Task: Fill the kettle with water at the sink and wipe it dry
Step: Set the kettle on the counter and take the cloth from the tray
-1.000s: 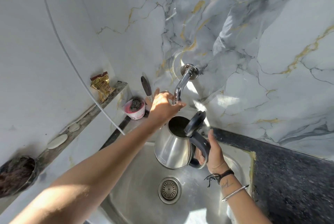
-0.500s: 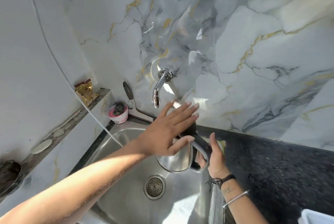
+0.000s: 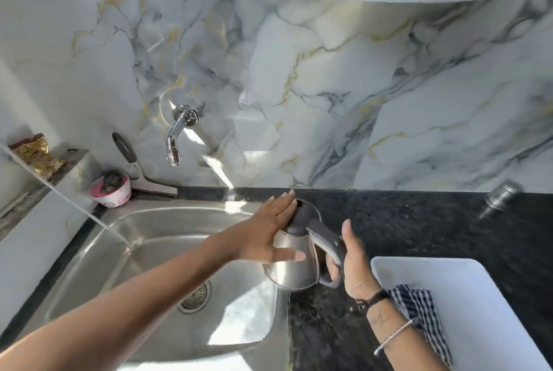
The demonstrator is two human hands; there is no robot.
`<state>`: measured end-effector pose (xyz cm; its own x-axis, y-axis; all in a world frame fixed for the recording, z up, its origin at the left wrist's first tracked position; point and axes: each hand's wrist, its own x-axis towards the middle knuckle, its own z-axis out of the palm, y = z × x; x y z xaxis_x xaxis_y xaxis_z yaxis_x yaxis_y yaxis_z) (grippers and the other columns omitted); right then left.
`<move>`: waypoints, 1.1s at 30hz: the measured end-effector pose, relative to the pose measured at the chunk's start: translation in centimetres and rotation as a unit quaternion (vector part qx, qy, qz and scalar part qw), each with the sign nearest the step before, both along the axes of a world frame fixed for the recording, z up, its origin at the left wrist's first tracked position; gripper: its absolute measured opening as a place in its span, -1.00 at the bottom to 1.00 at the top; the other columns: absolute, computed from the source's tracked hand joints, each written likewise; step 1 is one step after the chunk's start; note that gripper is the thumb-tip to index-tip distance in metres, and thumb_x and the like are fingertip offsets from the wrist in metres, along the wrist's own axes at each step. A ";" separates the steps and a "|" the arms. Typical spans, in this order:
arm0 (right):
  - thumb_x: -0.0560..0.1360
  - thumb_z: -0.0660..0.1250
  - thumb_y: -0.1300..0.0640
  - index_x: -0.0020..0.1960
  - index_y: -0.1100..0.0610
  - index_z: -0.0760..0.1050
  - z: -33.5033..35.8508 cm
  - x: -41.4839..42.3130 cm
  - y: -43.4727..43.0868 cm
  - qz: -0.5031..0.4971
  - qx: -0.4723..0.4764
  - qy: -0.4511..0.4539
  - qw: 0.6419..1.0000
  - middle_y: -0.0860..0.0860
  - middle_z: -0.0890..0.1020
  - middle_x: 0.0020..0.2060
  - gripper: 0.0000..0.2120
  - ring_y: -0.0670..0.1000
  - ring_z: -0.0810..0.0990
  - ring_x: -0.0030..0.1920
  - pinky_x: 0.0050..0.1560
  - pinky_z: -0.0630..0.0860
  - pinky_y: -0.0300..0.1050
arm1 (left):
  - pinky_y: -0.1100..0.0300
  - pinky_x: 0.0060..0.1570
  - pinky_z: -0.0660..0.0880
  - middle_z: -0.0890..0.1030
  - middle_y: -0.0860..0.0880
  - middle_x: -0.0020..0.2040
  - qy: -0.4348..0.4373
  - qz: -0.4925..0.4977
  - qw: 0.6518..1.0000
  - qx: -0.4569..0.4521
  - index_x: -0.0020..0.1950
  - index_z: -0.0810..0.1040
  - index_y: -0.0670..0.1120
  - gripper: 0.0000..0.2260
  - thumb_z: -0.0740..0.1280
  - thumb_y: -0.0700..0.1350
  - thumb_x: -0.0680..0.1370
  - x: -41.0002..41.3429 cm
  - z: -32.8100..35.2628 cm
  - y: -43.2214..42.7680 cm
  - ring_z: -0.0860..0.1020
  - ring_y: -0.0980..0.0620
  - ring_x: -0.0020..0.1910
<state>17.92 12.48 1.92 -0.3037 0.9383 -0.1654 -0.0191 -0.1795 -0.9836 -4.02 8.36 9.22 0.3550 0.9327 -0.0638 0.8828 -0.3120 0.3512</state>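
Two bare hands are handling the kettle [image 3: 294,263] just right of the sink [image 3: 155,254], over the dark desk [image 3: 419,230]. Left hand [image 3: 270,233] is lying flat and spread on the lid, likely pressing it closed; right hand [image 3: 353,263] is gripping the handle, carrying the weight. Right again, a checked cloth [image 3: 419,311] is waiting in a white tub [image 3: 478,296], probably for wiping.

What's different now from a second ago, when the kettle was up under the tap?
The kettle has come away from the tap toward the dark counter, and its lid, open before, is now shut. The left hand left the tap and lies flat on the lid with fingers spread. The right hand keeps hold of the handle. No water runs from the tap.
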 end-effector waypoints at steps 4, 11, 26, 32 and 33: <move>0.41 0.03 -0.58 -0.65 0.19 0.30 -1.1 2.7 -2.8 -0.081 -0.007 -0.036 0.996 0.14 0.34 -0.72 -0.11 0.09 0.30 -0.66 -0.55 0.30 -0.18 | 0.16 0.53 -0.31 -0.20 -0.01 0.64 -0.100 0.037 0.993 -0.056 0.63 -0.14 -0.04 -0.31 0.04 0.26 0.64 4.7 -1.3 1.1 -0.27 0.15 0.57; 0.45 0.09 -0.49 -0.44 0.24 0.35 -3.9 4.2 -8.4 -0.191 -0.071 -0.015 0.979 0.10 0.36 -0.61 -0.22 0.01 0.36 -0.61 -0.56 0.37 -0.24 | 0.07 0.55 -0.20 -0.13 -0.13 0.64 -0.024 0.040 0.990 -0.136 0.62 -0.02 -0.16 -0.33 0.08 0.19 0.66 10.4 -4.2 1.5 -0.14 -0.03 0.62; 0.53 0.04 -0.28 -0.16 -0.01 0.58 -6.3 8.0 -11.4 -0.165 0.051 -0.147 0.974 -0.06 0.69 -0.23 -0.53 -0.12 0.64 -0.17 -0.11 0.57 -0.05 | -0.05 0.56 -0.12 -0.31 -0.04 0.60 0.032 -0.022 0.991 -0.125 0.62 -0.11 -0.09 0.01 0.42 0.29 0.44 9.8 -4.9 -0.9 -0.29 0.00 0.58; 0.48 0.36 0.10 0.25 0.19 0.56 -7.2 15.1 -4.5 -0.168 0.103 -0.473 0.859 0.23 0.58 0.19 -0.63 0.27 0.51 0.23 0.22 0.44 0.11 | 0.01 0.52 -0.21 -0.36 -0.01 0.58 0.082 -0.058 0.986 -0.135 0.62 -0.12 -0.04 -0.07 0.41 0.19 0.49 9.4 -4.5 -0.1 -0.32 0.03 0.57; 0.49 0.33 0.07 0.35 0.17 0.49 -7.5 15.6 -3.8 -0.134 0.070 -0.513 0.845 0.23 0.50 0.32 -0.55 0.27 0.43 0.33 0.30 0.38 0.12 | 0.01 0.51 -0.22 -0.37 0.00 0.58 0.080 -0.055 0.986 -0.135 0.62 -0.12 -0.03 -0.08 0.41 0.16 0.49 9.4 -4.5 -0.2 -0.34 0.03 0.56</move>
